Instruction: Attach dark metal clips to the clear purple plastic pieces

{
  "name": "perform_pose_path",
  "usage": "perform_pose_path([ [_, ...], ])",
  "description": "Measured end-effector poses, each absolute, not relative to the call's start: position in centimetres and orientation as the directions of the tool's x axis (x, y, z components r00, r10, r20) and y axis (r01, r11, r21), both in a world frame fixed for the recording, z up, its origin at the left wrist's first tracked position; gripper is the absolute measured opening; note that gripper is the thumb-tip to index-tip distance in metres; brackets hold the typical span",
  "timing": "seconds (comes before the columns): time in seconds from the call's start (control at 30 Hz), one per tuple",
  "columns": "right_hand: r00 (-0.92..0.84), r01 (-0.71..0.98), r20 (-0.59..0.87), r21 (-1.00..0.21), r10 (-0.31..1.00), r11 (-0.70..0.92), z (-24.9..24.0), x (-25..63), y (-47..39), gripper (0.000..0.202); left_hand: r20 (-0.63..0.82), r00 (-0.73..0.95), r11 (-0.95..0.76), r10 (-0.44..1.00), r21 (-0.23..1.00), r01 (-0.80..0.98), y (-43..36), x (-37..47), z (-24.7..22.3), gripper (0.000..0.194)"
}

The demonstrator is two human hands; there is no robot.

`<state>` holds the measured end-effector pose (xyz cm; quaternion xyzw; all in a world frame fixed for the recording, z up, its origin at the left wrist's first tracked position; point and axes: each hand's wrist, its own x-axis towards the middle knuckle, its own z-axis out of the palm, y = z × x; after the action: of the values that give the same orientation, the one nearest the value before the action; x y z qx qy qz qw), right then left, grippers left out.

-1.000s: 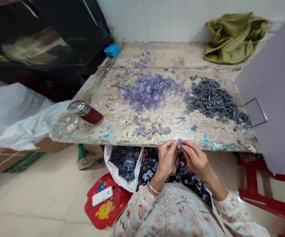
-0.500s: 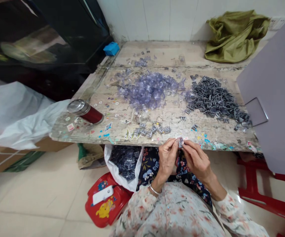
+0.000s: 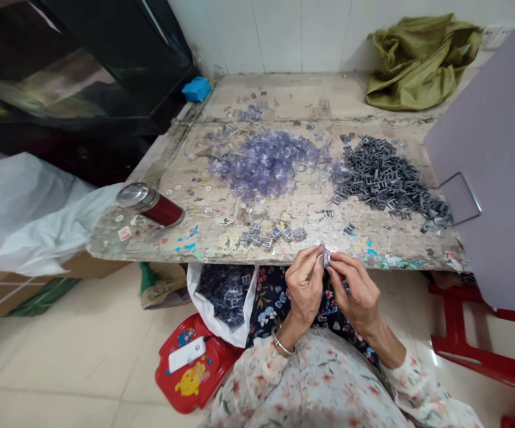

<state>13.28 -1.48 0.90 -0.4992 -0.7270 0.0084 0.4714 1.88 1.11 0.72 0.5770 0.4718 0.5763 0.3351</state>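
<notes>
Both hands meet at the table's front edge around a small grey plastic piece, which seems to have a clear part against it. My left hand pinches it from the left between thumb and fingers. From the right, my right hand grips the same piece with its fingertips. Just beyond lies a small cluster of clear-and-grey pieces. Farther back are a heap of clear purplish plastic parts and, to its right, a heap of dark grey slotted parts.
On the worn table a red flask lies tilted in view at the left. Below the edge sits a white sack of dark parts, beside a red stool bearing a white device. A grey panel stands at the right.
The fingers have shifted slightly around the small piece, and the left thumb and fingertip stand more upright against it. The whole view has moved a little. Both heaps look the same.
</notes>
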Motion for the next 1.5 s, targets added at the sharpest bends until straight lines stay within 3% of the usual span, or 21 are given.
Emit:
perform_pose_path([
  [0.1, -0.032, 0.728, 0.680, -0.486, 0.732, 0.484, 1.0, 13.1, -1.6, 0.025, 0.317, -0.092, -0.303, 0.944, 0.942, 0.142, 1.1, 1.8, 1.1, 0.020],
  [0.27, -0.120, 0.764, 0.658, -0.417, 0.743, 0.492, 1.0, 13.2, -1.7, 0.027, 0.105, -0.084, -0.103, 0.991, 0.994, 0.027, 1.2, 1.5, 1.8, 0.021],
  [0.4, -0.163, 0.781, 0.670, -0.361, 0.724, 0.509, 0.9, 13.4, -1.7, 0.029, -0.135, 0.006, 0.134, 0.991, 0.977, -0.165, 1.5, 1.3, 1.3, 0.029],
  [0.5, -0.203, 0.783, 0.666, -0.330, 0.718, 0.528, 0.7, 13.7, -1.6, 0.032, -0.227, 0.082, 0.241, 0.971, 0.928, -0.284, 1.8, 1.0, 0.9, 0.033],
  [0.73, -0.316, 0.777, 0.628, -0.258, 0.711, 0.574, 0.7, 14.3, -1.7, 0.037, -0.236, 0.233, 0.302, 0.943, 0.900, -0.313, 2.6, -0.3, 0.6, 0.034],
  [0.97, -0.343, 0.691, 0.573, -0.383, 0.744, 0.613, 1.3, 14.4, -1.0, 0.028, -0.294, 0.278, 0.382, 0.914, 0.853, -0.355, 3.0, -0.6, 1.2, 0.030],
  [1.23, -0.237, 0.699, 0.611, -0.433, 0.755, 0.569, 0.6, 14.1, -1.1, 0.027, -0.385, 0.264, 0.466, 0.884, 0.681, -0.566, 2.1, 0.5, 1.4, 0.031],
  [1.5, -0.327, 0.738, 0.565, -0.347, 0.757, 0.579, 0.8, 14.8, -1.4, 0.030, -0.371, 0.255, 0.450, 0.893, 0.727, -0.518, 2.3, 0.1, 1.5, 0.023],
])
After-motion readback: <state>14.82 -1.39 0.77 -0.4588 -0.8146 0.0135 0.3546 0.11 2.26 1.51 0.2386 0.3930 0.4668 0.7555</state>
